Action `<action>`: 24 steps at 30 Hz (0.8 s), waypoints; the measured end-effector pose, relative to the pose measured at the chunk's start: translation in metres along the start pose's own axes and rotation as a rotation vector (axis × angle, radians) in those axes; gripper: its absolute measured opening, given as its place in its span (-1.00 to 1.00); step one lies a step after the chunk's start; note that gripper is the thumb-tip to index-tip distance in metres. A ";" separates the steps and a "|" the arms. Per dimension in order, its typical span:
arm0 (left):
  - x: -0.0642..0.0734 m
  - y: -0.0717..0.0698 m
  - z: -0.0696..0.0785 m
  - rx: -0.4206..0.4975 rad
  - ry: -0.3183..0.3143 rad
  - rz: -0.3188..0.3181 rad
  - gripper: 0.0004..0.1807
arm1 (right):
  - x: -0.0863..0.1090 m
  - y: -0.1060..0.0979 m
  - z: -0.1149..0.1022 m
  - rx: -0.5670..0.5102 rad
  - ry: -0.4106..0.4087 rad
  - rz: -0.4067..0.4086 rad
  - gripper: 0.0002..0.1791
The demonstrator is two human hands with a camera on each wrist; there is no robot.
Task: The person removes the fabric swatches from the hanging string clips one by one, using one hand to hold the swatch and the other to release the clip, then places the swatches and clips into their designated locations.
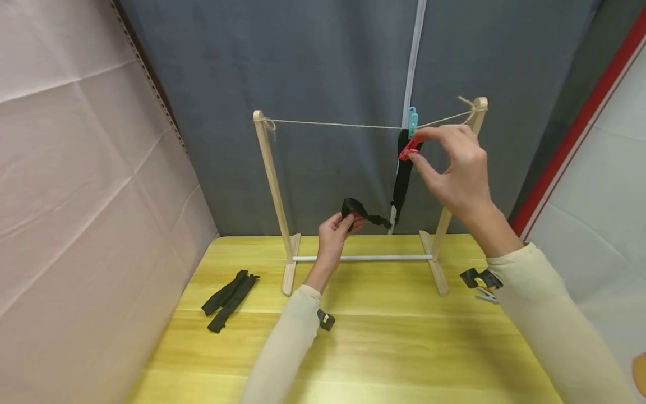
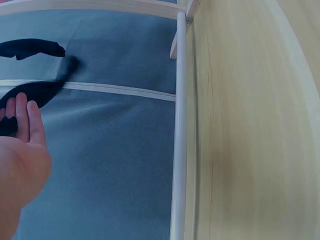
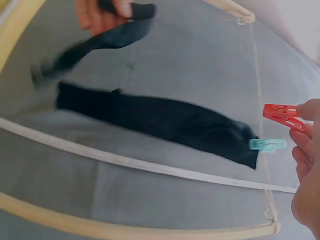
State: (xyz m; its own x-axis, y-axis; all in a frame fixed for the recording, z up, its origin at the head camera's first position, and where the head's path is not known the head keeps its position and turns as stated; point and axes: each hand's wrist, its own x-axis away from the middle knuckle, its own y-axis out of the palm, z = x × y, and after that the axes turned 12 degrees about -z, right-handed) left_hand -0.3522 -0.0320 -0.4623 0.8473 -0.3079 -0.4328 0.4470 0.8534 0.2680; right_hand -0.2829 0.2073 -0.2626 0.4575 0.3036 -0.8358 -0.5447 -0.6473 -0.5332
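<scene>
My left hand (image 1: 333,235) pinches one end of a black sock (image 1: 372,217), whose free end trails to the right, below the line. Up at the string, my right hand (image 1: 464,168) holds a red clothespin (image 1: 410,148) between thumb and fingers. Another black sock (image 3: 160,116) hangs from the string, clipped by a light-blue clothespin (image 1: 413,119). In the right wrist view the red clothespin (image 3: 281,114) is right beside the blue one, apart from any cloth. Only part of the left hand (image 2: 25,145) and the held sock (image 2: 42,92) appears in the left wrist view.
A string (image 1: 333,123) runs between two wooden posts (image 1: 272,179), joined low down by a white bar (image 1: 378,258). Two black socks (image 1: 224,294) lie on the wooden table (image 1: 393,348) at left. Beside the right sleeve lies a grey clothespin (image 1: 485,295).
</scene>
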 end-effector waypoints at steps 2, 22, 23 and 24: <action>0.004 -0.003 0.003 -0.001 -0.013 0.010 -0.68 | 0.011 0.002 0.002 -0.007 0.006 0.010 -0.63; 0.039 -0.052 0.029 0.013 -0.015 0.203 -0.76 | 0.121 0.023 0.058 0.051 0.094 0.017 -0.64; 0.040 -0.055 0.030 0.030 -0.013 0.221 -0.77 | 0.125 0.024 0.061 0.061 0.101 0.017 -0.65; 0.042 -0.057 0.030 0.044 -0.010 0.235 -0.77 | 0.128 0.025 0.063 0.073 0.111 0.017 -0.65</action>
State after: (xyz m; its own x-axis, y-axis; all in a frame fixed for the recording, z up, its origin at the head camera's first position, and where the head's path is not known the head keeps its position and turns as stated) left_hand -0.3332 -0.1066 -0.4699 0.9324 -0.1074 -0.3451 0.2490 0.8829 0.3981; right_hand -0.2822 0.2745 -0.3915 0.5203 0.2111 -0.8275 -0.6009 -0.5979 -0.5304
